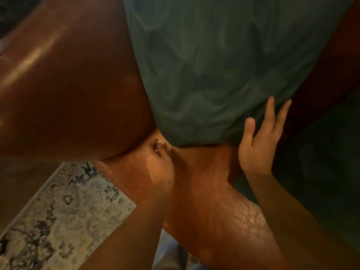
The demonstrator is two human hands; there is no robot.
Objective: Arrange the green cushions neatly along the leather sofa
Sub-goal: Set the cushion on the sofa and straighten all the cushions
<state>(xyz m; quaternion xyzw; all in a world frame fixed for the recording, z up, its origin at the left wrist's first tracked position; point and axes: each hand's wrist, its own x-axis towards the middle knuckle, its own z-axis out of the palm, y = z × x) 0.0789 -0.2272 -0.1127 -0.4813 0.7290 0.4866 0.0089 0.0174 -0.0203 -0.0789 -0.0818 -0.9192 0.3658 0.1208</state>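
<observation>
Cupping green cushion (224,71) corner | right hand (259,141) grip open, fingers splayed | left hand (159,162) blurred, grip unclear

The big green cushion (224,61) is soft cloth, matt with a faint sheen along its rippling creases, and a second, darker green cushion (319,162) at the right edge looks like the same dull fabric. The sofa (68,90) is reddish-brown leather, smooth and glossy on the rounded arm where streaks of light slide across it, but grainy and finely wrinkled on the seat front (224,207). Down on the floor, the rug (64,215) is woven textile, flat and matt, its pale patterned pile looking worn.
</observation>
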